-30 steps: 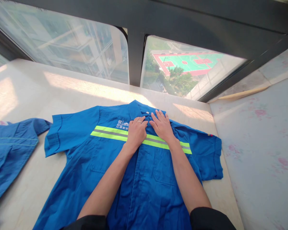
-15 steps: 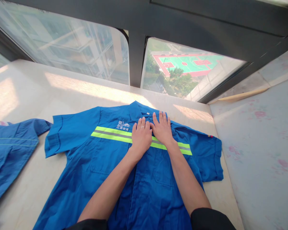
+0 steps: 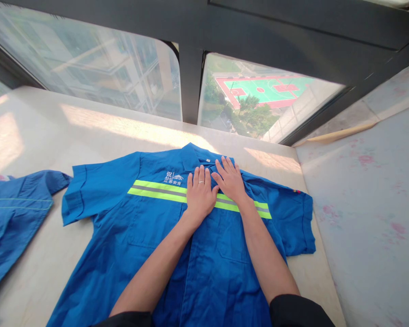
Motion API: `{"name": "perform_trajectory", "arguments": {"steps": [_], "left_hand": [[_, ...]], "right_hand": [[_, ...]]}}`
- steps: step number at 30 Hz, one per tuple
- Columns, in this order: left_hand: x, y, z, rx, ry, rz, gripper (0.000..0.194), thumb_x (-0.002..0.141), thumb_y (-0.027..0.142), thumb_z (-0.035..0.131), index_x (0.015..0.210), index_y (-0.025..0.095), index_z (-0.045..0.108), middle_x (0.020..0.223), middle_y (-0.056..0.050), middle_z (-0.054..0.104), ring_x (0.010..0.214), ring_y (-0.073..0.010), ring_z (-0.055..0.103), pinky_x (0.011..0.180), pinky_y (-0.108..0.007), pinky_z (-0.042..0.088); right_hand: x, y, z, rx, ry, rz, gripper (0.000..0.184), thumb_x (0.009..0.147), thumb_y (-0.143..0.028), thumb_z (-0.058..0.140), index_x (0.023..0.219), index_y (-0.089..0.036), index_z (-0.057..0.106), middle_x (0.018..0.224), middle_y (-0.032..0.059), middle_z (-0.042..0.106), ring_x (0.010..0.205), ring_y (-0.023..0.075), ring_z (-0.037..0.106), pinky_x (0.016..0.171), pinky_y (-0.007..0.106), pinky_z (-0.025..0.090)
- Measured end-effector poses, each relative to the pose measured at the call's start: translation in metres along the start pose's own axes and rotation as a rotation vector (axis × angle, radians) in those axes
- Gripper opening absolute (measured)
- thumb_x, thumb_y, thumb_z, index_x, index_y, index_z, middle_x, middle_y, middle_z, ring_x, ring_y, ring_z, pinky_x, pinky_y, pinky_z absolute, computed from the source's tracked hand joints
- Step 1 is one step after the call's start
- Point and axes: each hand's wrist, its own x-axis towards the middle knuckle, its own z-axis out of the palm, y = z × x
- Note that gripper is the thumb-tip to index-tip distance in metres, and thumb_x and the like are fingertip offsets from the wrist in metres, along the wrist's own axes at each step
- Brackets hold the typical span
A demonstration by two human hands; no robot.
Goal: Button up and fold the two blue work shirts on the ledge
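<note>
A blue short-sleeved work shirt (image 3: 150,218) lies spread out, its collar (image 3: 191,157) toward the window and its sleeves out to both sides. Across its chest runs a yellow-green and grey reflective stripe (image 3: 158,190), with a white printed logo (image 3: 173,177) just above. My left hand (image 3: 202,191) rests flat on the stripe near the front opening, a ring on one finger. To its right, my right hand (image 3: 231,180) lies flat with fingers spread over the upper chest by the collar. Both palms press on the cloth, and neither hand grips it. The shirt's lower part leaves the view.
A second blue garment (image 3: 17,213) lies at the left on the pale sill surface (image 3: 47,150). Dark window frames (image 3: 191,81) border the far side. A wall with flowered paper (image 3: 364,204) stands close on the right.
The fingers of both hands have spread a little more, and the left thumb has moved out from the palm. The shirt lies nearly as before.
</note>
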Motion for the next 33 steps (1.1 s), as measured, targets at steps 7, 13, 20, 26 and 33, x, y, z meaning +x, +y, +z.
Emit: {"name": "perform_trajectory", "arguments": {"steps": [7, 13, 20, 26, 33], "left_hand": [[0.001, -0.001, 0.001, -0.016, 0.028, 0.021, 0.069, 0.098, 0.049, 0.034, 0.15, 0.005, 0.035, 0.158, -0.018, 0.027, 0.149, -0.0305, 0.021, 0.121, -0.051, 0.016], [0.001, -0.001, 0.0, -0.013, 0.052, 0.04, 0.066, 0.098, 0.044, 0.035, 0.149, 0.003, 0.036, 0.158, -0.02, 0.027, 0.148, -0.0318, 0.022, 0.121, -0.052, 0.016], [-0.013, -0.008, -0.001, -0.025, 0.005, 0.164, 0.071, 0.096, 0.049, 0.04, 0.151, 0.006, 0.033, 0.161, -0.019, 0.015, 0.151, -0.0323, 0.009, 0.122, -0.052, 0.011], [-0.08, -0.022, -0.008, 0.004, -0.046, 0.285, 0.078, 0.095, 0.065, 0.03, 0.153, 0.012, 0.033, 0.161, -0.015, 0.019, 0.151, -0.0315, 0.01, 0.122, -0.053, 0.009], [-0.18, -0.032, -0.035, -0.029, -0.097, 0.45, 0.083, 0.091, 0.072, 0.032, 0.157, 0.021, 0.023, 0.163, -0.009, 0.017, 0.151, -0.0324, 0.01, 0.121, -0.055, 0.008]], "right_hand": [[0.002, 0.001, 0.003, 0.01, 0.038, 0.003, 0.057, 0.104, -0.048, 0.024, 0.15, -0.02, 0.041, 0.159, 0.0099, 0.03, 0.149, 0.0261, 0.022, 0.119, 0.051, 0.016], [0.007, -0.001, 0.003, -0.033, 0.07, 0.012, 0.056, 0.103, -0.049, 0.028, 0.149, -0.019, 0.042, 0.158, 0.011, 0.032, 0.147, 0.0272, 0.025, 0.119, 0.051, 0.018], [0.01, -0.005, 0.004, -0.107, 0.043, 0.027, 0.058, 0.102, -0.048, 0.028, 0.153, -0.019, 0.034, 0.16, 0.0125, 0.027, 0.148, 0.0291, 0.021, 0.118, 0.054, 0.016], [0.014, -0.006, 0.005, -0.154, -0.016, 0.048, 0.062, 0.102, -0.052, 0.024, 0.154, -0.02, 0.031, 0.161, 0.0113, 0.024, 0.148, 0.0288, 0.019, 0.118, 0.055, 0.014], [0.019, -0.006, 0.002, -0.177, -0.102, 0.085, 0.064, 0.102, -0.053, 0.019, 0.156, -0.02, 0.025, 0.163, 0.0095, 0.019, 0.15, 0.0282, 0.016, 0.119, 0.054, 0.014]]}}
